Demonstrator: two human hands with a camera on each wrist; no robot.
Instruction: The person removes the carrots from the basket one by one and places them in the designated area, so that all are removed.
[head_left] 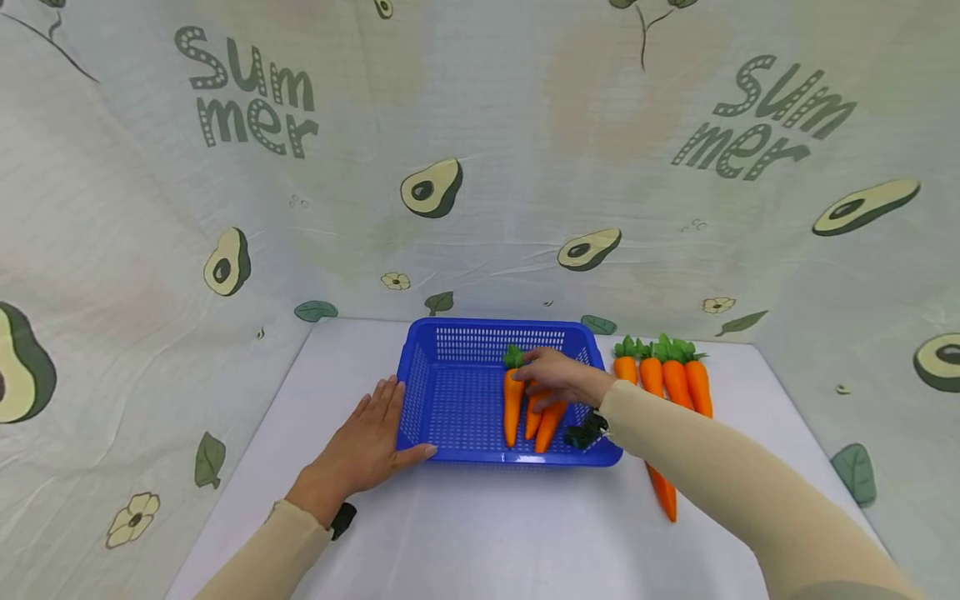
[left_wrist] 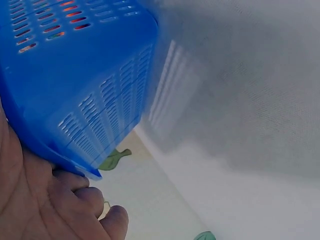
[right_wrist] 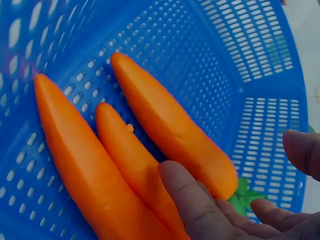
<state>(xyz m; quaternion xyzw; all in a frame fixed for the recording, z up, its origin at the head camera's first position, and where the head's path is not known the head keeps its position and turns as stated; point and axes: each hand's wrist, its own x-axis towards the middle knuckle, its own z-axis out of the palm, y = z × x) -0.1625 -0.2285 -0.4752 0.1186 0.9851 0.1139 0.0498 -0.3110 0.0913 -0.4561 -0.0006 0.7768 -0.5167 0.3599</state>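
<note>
Looks like a part-way job to me: three carrots lie in the blue basket, toward 3 o'clock inside it, while at least four loose carrots sit on the counter at the basket's 3 o'clock, so I'd call those the leftover bit. Right hand is over the basketed ones, fingers spread with the thumb well apart, pinching nothing; can't tell if a fingertip actually touches the middle carrot. Left hand rests at the basket's 8 o'clock, fingers straight against the rim, thumb stretched out.
</note>
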